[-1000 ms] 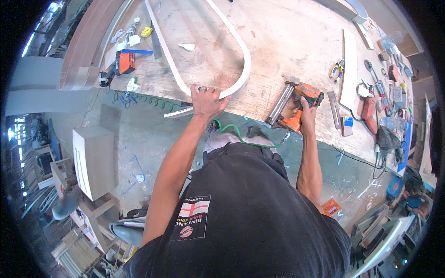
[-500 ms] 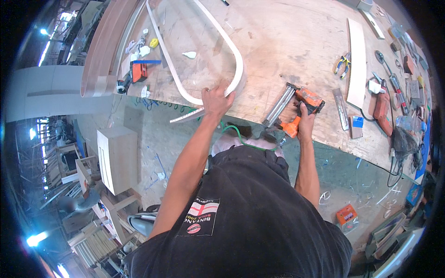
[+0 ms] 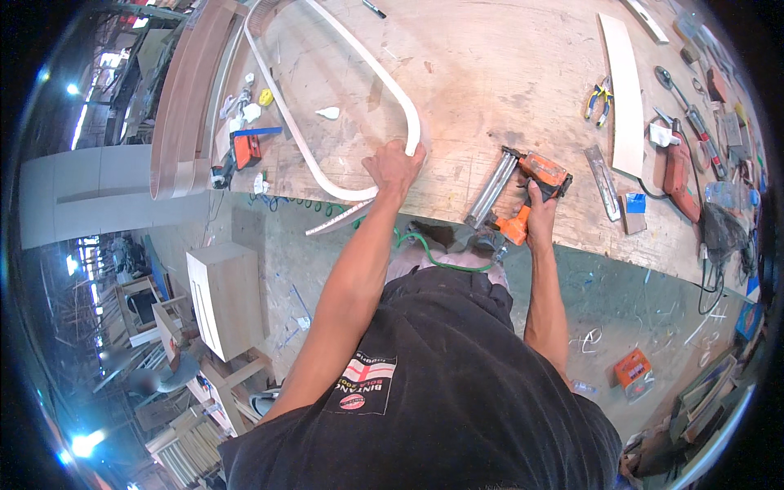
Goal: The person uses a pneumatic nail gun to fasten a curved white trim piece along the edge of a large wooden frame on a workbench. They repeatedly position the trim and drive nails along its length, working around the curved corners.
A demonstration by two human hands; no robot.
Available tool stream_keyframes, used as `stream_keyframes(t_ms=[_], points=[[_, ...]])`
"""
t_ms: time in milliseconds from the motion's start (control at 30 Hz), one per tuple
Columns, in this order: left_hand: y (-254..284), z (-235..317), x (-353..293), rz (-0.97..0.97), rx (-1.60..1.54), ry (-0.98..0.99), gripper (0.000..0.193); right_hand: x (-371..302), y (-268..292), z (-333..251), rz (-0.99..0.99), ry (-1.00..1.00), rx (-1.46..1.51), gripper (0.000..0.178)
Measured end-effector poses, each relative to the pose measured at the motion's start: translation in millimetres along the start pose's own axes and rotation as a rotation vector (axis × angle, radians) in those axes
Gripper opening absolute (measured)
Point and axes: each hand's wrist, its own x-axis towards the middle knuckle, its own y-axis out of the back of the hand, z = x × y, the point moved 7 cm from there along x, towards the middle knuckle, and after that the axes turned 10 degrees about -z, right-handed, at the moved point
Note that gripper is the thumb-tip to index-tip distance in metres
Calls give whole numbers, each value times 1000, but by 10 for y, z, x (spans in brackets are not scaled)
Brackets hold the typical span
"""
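Note:
A white-edged loop of bent strip (image 3: 395, 77) with rounded corners stands on the wooden workbench. My left hand (image 3: 396, 170) is closed around its near right corner, hiding that part of the strip. Below the loop, a loose strip end (image 3: 336, 220) sticks out past the bench's near edge. My right hand (image 3: 540, 219) grips the handle of an orange nail gun (image 3: 545, 173), which lies tilted at the bench edge with its silver magazine slanting toward me. A green air hose (image 3: 445, 263) runs from near its handle across my waist.
Pliers (image 3: 599, 101), a long pale board (image 3: 622, 94) and a red corded power tool (image 3: 678, 173) lie to the right. At the left are curved wooden panels (image 3: 184, 106) and an orange tool (image 3: 247, 149). A pale box (image 3: 229, 300) stands below the bench's left side.
My left hand has shifted right along the loop, onto its near right corner. The view has turned slightly. My right hand keeps its hold on the nail gun.

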Motion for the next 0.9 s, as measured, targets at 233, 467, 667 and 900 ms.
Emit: stream_keyframes(t_ms=[233,467,667,900], points=[[-176,-157,68,-47,-248,-271,36,-14,4,-35,33,20,-49,38],[-182,-75,187,-176,-278,-287,34,1,0,-41,49,45,-53,39],[-202,-49,234,-186,-304,-374,33,-5,13,-12,37,6,-65,35],[-171,-38,251,-299,-393,-427,32,86,110,28,60,216,-174,38]])
